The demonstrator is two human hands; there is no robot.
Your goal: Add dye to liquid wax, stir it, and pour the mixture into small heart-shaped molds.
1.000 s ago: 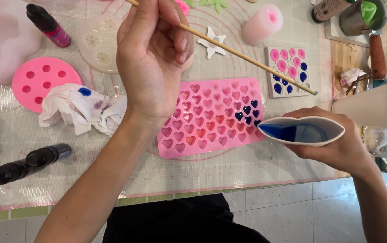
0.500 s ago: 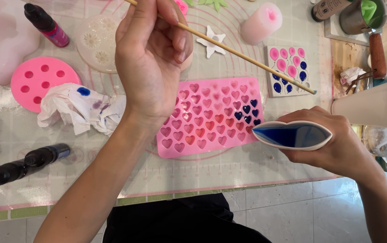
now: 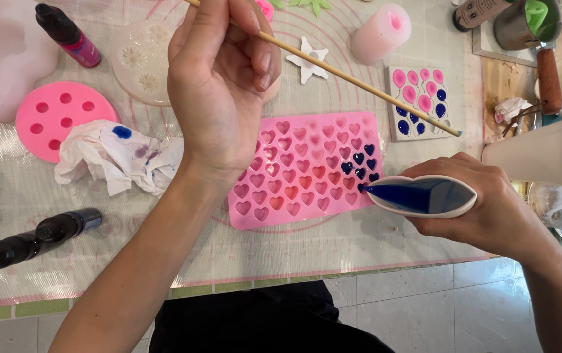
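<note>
The right hand (image 3: 490, 209) squeezes a paper cup (image 3: 425, 196) of blue liquid, its pinched spout touching the pink heart mould (image 3: 294, 173) edge, while the left hand (image 3: 219, 85) fingers grip a wooden stick (image 3: 359, 82) above it.

Single head-mounted view, looking nearly straight down from above the person's chest, facing away from their body across the table. Close range: the pink silicone tray of heart-shaped cavities (image 3: 307, 171) sits near frame centre. Forearms enter from the bottom edge below the tray, dark clothing at the bottom centre. Far side of the table beyond the tray is cropped at the top. No second view, so no overlap.
</note>
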